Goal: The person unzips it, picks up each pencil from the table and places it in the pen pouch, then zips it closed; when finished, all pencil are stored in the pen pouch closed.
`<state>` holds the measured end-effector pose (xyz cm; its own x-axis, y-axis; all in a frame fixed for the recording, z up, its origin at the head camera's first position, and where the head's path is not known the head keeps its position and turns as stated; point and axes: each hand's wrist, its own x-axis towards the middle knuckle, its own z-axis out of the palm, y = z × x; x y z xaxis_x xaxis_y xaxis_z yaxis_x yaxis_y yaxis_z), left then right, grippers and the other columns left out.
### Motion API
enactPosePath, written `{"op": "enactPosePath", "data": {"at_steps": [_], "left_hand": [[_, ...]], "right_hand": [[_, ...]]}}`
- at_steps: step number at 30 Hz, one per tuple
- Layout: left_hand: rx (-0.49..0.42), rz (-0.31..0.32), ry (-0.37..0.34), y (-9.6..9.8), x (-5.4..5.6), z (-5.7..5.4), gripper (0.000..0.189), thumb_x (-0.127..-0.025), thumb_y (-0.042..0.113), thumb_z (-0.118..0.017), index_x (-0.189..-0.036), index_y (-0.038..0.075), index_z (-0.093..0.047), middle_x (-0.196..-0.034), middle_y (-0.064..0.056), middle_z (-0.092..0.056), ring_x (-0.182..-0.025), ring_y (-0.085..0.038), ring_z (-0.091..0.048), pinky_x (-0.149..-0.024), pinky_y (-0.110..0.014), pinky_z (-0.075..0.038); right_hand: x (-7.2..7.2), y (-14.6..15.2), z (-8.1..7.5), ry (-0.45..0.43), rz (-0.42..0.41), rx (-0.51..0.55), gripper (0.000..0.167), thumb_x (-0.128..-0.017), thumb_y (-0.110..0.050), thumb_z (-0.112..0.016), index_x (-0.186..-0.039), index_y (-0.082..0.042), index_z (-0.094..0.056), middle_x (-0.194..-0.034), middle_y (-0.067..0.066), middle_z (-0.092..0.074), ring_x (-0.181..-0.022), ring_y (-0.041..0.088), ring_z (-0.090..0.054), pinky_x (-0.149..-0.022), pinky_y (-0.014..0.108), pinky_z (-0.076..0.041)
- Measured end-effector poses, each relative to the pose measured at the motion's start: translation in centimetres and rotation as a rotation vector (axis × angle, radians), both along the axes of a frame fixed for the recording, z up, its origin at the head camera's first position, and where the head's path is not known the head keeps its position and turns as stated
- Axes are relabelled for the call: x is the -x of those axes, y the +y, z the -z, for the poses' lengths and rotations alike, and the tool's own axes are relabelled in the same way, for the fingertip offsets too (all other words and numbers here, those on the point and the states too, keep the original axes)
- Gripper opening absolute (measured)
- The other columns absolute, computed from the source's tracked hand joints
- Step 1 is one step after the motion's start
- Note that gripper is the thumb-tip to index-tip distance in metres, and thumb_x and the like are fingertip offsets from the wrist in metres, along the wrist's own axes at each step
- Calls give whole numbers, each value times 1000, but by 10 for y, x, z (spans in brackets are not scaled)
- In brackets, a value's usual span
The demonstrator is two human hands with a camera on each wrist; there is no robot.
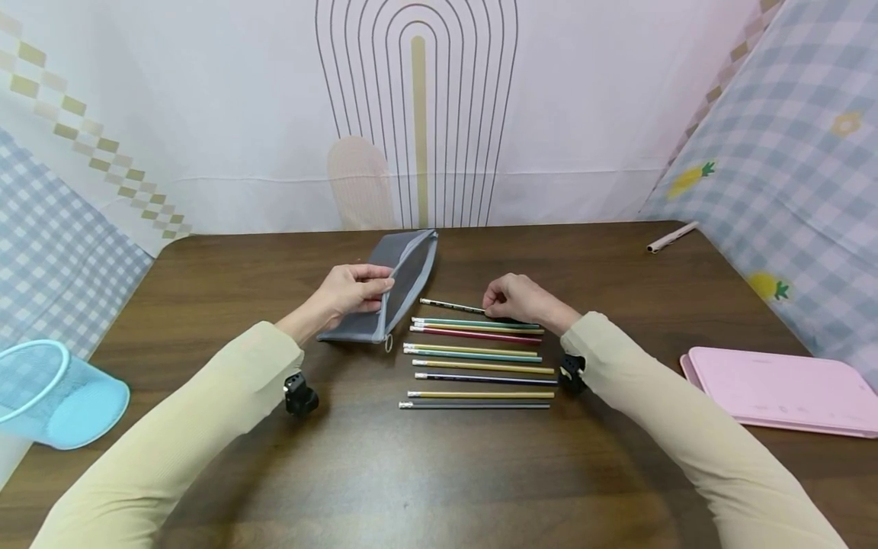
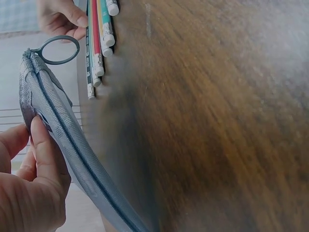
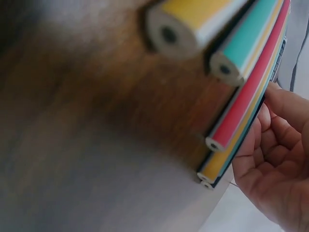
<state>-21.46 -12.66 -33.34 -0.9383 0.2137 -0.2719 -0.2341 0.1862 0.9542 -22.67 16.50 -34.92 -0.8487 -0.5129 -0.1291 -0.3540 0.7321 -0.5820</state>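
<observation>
My left hand (image 1: 346, 293) pinches the edge of a grey zippered pencil pouch (image 1: 353, 326) between thumb and fingers. The pouch mouth gapes toward the right, and a ring pull (image 2: 59, 50) hangs at the zipper's end. Across from it, my right hand (image 1: 523, 299) pinches a dark pencil with light markings (image 1: 449, 306) near its far end, its eraser end pointing at the pouch. Several more pencils (image 1: 480, 367) lie in a loose row below that hand, erasers to the left; among them are a red pencil (image 3: 244, 99) and gold, teal, and dark ones.
On the left a light blue mesh bin (image 1: 89, 408) lies tipped on its side. A pink flat case (image 1: 789, 385) rests at the table's right edge. Near the back right corner is a slim pale pink stick (image 1: 672, 237). Patterned cloth hangs behind the brown table (image 1: 411, 488).
</observation>
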Motion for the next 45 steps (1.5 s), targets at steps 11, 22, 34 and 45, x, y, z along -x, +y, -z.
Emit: {"op": "enactPosePath", "data": {"at_steps": [11,22,34,45], "left_hand": [[1,-3,4,0,0,2,40,-92,8,-60,-128,-6,-52,-80,11,-62,-69,0,-57,-61,-15,-53],[-20,-9,5,2,-1,3,40,-91,7,-60,-128,-7,-52,-79,10,-62,-68,0,-57,-61,-15,-53],[-25,-34,37,16,-3,6,38,-90,6,-61,-126,-7,-54,-79,10,-61,-68,-1,-57,-60,-16,-53],[-13,-33,33,24,-6,7,39,-90,7,-62,-126,-6,-55,-80,9,-62,-69,-1,-58,-61,-16,-54]], "right_hand": [[2,4,0,24,40,-11,6,-90,-5,-61,-87,-1,-64,-82,8,-62,-69,15,-49,-65,27,-43],[10,6,-8,-404,312,467,32,-98,-7,-48,-123,12,-52,-89,9,-61,-67,9,-58,-64,20,-52],[-2,-54,-6,-830,411,794,24,-98,-5,-47,-119,6,-50,-71,1,-60,-64,11,-61,-58,18,-53],[4,-84,-4,-780,511,812,18,-95,-6,-54,-109,4,-55,-68,3,-61,-53,9,-60,-53,17,-53]]}}
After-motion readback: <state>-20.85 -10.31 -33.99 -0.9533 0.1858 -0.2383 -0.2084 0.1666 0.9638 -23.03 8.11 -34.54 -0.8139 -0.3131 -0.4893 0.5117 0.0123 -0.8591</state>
